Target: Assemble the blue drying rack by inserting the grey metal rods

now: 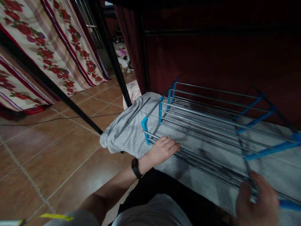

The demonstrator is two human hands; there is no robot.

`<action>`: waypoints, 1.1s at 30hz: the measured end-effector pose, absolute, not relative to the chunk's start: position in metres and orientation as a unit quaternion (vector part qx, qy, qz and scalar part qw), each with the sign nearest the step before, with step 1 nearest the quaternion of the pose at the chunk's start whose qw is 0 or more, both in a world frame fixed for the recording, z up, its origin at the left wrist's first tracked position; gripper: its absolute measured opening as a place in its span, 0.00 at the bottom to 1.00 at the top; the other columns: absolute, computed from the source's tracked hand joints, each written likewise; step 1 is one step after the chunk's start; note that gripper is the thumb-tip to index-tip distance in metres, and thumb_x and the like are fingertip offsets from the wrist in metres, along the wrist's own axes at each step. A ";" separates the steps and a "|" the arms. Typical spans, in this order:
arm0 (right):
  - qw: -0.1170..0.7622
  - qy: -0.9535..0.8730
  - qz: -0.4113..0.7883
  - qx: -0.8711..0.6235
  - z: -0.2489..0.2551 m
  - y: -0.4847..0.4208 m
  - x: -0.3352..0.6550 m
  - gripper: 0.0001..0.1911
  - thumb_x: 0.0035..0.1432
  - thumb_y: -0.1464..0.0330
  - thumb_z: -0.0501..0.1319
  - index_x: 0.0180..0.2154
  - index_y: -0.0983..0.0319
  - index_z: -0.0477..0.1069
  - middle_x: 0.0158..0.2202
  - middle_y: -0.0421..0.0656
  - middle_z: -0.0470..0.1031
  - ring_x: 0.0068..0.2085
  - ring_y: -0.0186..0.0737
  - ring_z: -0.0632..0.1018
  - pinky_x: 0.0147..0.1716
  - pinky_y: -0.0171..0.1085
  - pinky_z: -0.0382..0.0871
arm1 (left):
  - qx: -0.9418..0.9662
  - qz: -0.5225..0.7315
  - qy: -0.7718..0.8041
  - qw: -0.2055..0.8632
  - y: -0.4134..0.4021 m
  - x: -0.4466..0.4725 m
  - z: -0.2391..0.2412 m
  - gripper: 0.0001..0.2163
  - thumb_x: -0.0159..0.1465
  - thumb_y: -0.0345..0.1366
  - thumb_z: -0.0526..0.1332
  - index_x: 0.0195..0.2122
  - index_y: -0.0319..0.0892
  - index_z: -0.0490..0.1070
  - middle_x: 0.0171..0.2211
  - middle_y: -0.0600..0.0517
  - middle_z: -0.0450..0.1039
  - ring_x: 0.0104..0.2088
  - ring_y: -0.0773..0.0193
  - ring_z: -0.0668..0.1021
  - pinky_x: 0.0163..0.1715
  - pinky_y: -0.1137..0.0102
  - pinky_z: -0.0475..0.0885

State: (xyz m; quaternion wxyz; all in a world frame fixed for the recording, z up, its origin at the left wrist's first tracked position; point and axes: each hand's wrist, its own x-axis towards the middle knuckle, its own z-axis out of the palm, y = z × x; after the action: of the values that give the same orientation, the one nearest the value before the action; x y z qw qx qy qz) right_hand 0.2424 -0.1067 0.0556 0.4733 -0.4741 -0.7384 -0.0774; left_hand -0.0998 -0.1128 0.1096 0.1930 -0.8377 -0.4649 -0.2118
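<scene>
A shoe rack of thin metal tubes with blue plastic connectors lies on a grey cloth in front of me. My left hand, a black band at its wrist, is closed over the near tubes, close to the blue connector at the rack's left end. My right hand is blurred at the lower right. Its thumb and fingers close around the near tubes beside another blue connector. Part of the right-hand grip is hidden by the hand itself.
The grey cloth covers a raised surface, with a loose dark tube on its left part. Black frame posts stand around it. Behind hangs a dark red curtain. Flowered curtains and a tiled floor with a cable are at left.
</scene>
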 end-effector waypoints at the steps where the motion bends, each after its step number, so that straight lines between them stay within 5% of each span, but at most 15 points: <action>1: 0.440 -0.761 -0.092 -0.468 0.059 -0.103 0.227 0.27 0.66 0.69 0.56 0.65 0.61 0.60 0.58 0.54 0.71 0.60 0.56 0.70 0.60 0.59 0.60 | -0.837 -0.211 -0.467 0.191 -0.113 -0.100 0.110 0.10 0.74 0.33 0.51 0.50 0.39 0.69 0.34 0.50 0.74 0.34 0.64 0.74 0.36 0.66 0.66; 6: 0.297 -0.877 -0.139 -0.351 0.074 -0.086 0.180 0.27 0.65 0.72 0.58 0.64 0.59 0.60 0.51 0.47 0.77 0.50 0.45 0.77 0.65 0.56 0.56 | -0.838 -0.205 -0.471 0.185 -0.113 -0.099 0.115 0.10 0.73 0.33 0.51 0.49 0.39 0.70 0.33 0.50 0.74 0.34 0.63 0.75 0.36 0.66 0.66; 10: 0.255 -0.890 -0.160 -0.343 0.073 -0.074 0.179 0.26 0.64 0.74 0.58 0.63 0.60 0.63 0.40 0.44 0.77 0.42 0.42 0.76 0.61 0.49 0.62 | -0.839 -0.229 -0.458 0.184 -0.117 -0.100 0.118 0.10 0.72 0.33 0.54 0.51 0.40 0.70 0.37 0.49 0.76 0.38 0.63 0.76 0.43 0.66 0.68; 14: 0.259 -0.894 -0.158 -0.331 0.068 -0.071 0.185 0.26 0.64 0.73 0.58 0.63 0.59 0.63 0.39 0.44 0.76 0.44 0.44 0.75 0.56 0.47 0.65 | -0.768 -0.366 -0.468 0.240 -0.128 -0.116 0.115 0.13 0.69 0.36 0.61 0.53 0.44 0.69 0.46 0.48 0.77 0.50 0.58 0.76 0.58 0.58 0.63; 17: 0.254 -0.895 -0.154 -0.333 0.067 -0.072 0.185 0.26 0.64 0.73 0.58 0.63 0.59 0.63 0.40 0.44 0.76 0.44 0.45 0.75 0.54 0.47 0.66 | -0.613 -0.510 -0.539 0.273 -0.131 -0.142 0.116 0.16 0.66 0.37 0.64 0.55 0.47 0.68 0.51 0.45 0.73 0.56 0.53 0.73 0.60 0.54 0.62; 21: 0.260 -0.892 -0.149 -0.337 0.071 -0.074 0.183 0.25 0.64 0.73 0.58 0.62 0.58 0.65 0.40 0.44 0.76 0.43 0.44 0.74 0.53 0.46 0.66 | -0.437 -0.643 -0.624 0.077 -0.119 -0.180 0.122 0.18 0.69 0.47 0.57 0.55 0.44 0.67 0.54 0.44 0.71 0.55 0.54 0.73 0.55 0.58 0.68; 26: 0.252 -0.894 -0.150 -0.339 0.072 -0.073 0.183 0.25 0.64 0.74 0.58 0.61 0.59 0.65 0.39 0.43 0.75 0.42 0.43 0.74 0.52 0.45 0.65 | -0.488 -0.599 -0.581 -0.257 -0.104 -0.203 0.118 0.25 0.68 0.57 0.53 0.43 0.40 0.75 0.34 0.47 0.77 0.36 0.58 0.76 0.40 0.64 0.71; 33: 0.247 -0.895 -0.152 -0.340 0.069 -0.071 0.184 0.24 0.64 0.75 0.58 0.61 0.59 0.66 0.39 0.43 0.76 0.41 0.42 0.74 0.50 0.44 0.65 | -0.484 -0.629 -0.502 -0.344 -0.091 -0.213 0.095 0.24 0.61 0.59 0.61 0.36 0.40 0.74 0.25 0.54 0.68 0.27 0.65 0.70 0.30 0.69 0.65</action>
State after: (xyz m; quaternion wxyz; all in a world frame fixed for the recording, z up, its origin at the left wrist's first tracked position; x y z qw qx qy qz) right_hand 0.1838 -0.0709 0.0695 0.2466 -0.3405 -0.8945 -0.1519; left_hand -0.2126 -0.0907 0.0948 -0.3437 -0.4837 -0.5021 -0.6292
